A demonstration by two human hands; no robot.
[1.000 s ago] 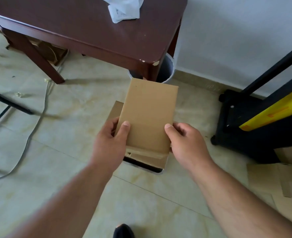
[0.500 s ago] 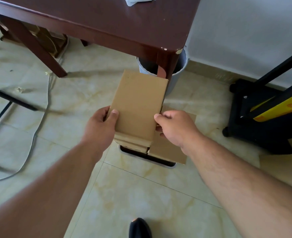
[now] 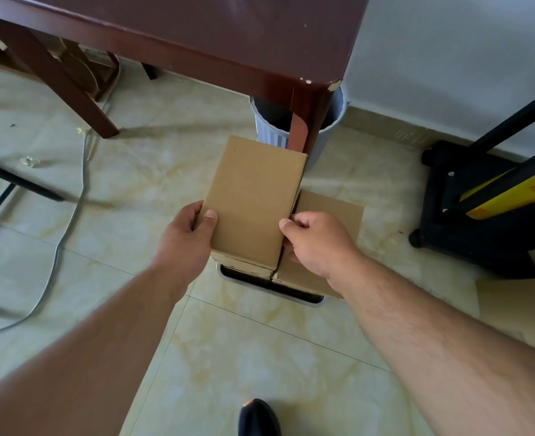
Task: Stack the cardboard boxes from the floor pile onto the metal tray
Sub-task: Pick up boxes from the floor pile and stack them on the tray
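A plain brown cardboard box [image 3: 253,199] sits in the middle of the view, held between both hands. My left hand [image 3: 187,237] grips its left edge with the thumb on top. My right hand [image 3: 316,240] pinches its right edge. Its near end rests at the left side of the metal tray [image 3: 310,301], whose pale rim shows below. A second cardboard box [image 3: 332,215] lies on the tray to the right, partly hidden under my right hand. More flat cardboard [image 3: 518,300] lies on the floor at the far right.
A dark wooden table [image 3: 197,29] stands just beyond the tray, its leg [image 3: 301,133] close to the box's far end. A grey bin [image 3: 272,121] sits behind that leg. A black and yellow cart [image 3: 486,212] stands right. A grey cable [image 3: 71,215] runs left.
The held box has come down and to the left, from above the tray to its left side, which uncovers the second box on the right. Both hands kept their grip.
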